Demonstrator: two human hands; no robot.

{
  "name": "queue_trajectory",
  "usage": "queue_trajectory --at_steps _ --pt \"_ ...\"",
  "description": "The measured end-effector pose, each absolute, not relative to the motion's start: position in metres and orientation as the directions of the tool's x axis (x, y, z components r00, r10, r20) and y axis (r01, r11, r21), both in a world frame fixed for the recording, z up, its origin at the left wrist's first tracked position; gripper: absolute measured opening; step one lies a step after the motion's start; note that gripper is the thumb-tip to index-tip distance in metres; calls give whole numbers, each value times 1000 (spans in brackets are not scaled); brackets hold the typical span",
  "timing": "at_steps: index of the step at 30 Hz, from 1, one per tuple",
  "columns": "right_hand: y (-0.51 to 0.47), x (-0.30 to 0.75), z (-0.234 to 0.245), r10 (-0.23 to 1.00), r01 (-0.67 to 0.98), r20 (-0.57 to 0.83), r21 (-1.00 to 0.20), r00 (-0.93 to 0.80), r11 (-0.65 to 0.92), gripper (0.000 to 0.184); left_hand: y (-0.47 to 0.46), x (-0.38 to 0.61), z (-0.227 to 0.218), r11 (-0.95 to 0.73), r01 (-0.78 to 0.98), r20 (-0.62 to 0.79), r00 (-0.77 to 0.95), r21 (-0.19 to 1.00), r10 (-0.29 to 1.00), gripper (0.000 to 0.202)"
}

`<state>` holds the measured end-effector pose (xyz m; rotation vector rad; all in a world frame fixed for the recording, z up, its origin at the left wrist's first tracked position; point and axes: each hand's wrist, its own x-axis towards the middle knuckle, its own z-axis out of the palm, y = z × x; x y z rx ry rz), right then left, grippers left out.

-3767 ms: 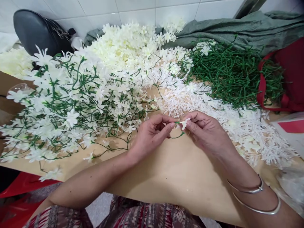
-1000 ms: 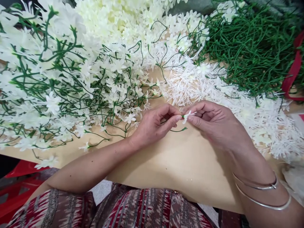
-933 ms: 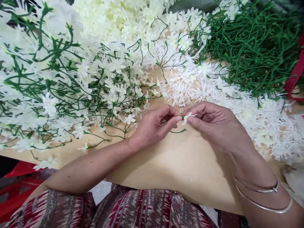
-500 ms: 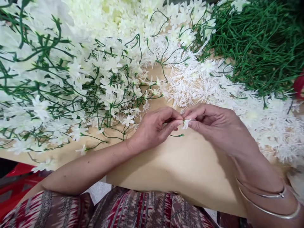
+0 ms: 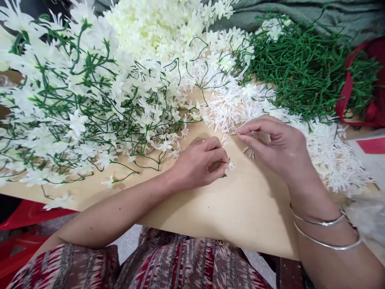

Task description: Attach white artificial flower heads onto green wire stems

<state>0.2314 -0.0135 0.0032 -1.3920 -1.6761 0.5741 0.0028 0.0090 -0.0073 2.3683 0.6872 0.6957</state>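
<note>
My left hand (image 5: pixel 206 162) is closed in a pinch around a green plastic flower stem. A small white artificial flower (image 5: pixel 231 165) pokes out past its fingertips, and the rest of the stem is mostly hidden in the fist. To the right, my right hand (image 5: pixel 279 146) pinches thumb and forefinger at the near edge of a heap of white artificial stamens (image 5: pixel 230 110). A thin white stamen seems to be between those fingertips, though it is tiny. A few loose stamens (image 5: pixel 225 139) lie on the table just left of them.
Finished-looking white flowers on green stems (image 5: pixel 120 120) spread across the left. Behind lies a pile of cream petals (image 5: pixel 156 28). Green stems (image 5: pixel 294 68) are heaped back right, beside a red strap (image 5: pixel 345 88). Clear plastic (image 5: pixel 365 214) sits at the right edge of the wooden table (image 5: pixel 210 212).
My right hand has left the flower and moved up to the stamen heap. My left hand keeps the stem and flower, slightly lower. The camera view has shifted, showing more of the far side.
</note>
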Motion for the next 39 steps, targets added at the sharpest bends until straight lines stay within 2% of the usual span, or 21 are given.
queue_trajectory --at_steps 3,8,13,18,21,25,27,29,32,36,39 --pt "-10 231 -9 904 667 380 -624 -196 407 11 8 3 -9 -731 337 307 745 594 592 13" --pt "-7 227 -15 877 735 396 -502 -273 455 16 12 4 -3 -632 324 353 613 704 707 12" --pt "-6 228 -8 905 751 410 -560 -117 351 15 15 4 -1 -539 371 375 429 756 821 6" --pt "-12 225 0 886 669 394 -730 245 140 7 16 3 -3 -552 361 380 447 751 810 9" --pt "-13 226 0 854 581 376 -807 360 110 5 15 2 -2 -617 328 423 498 716 757 7" --pt "-12 229 -4 854 481 343 -867 390 128 9 8 3 2 -792 183 551 628 582 550 14" --pt "-12 230 -5 846 481 341 -869 409 118 7 3 5 1 -827 138 579 652 545 490 13" --pt "-12 230 -7 836 490 353 -864 420 119 6 0 8 0 -810 143 572 640 568 514 12" --pt "-12 228 -7 828 521 377 -845 414 125 5 4 14 -3 -729 206 527 567 653 633 17" --pt "-12 220 -8 834 627 450 -760 319 169 5 27 28 -5 -597 262 446 459 758 768 16" --pt "-12 216 -10 842 646 452 -743 295 173 6 55 48 -3 -615 296 458 454 731 764 18"
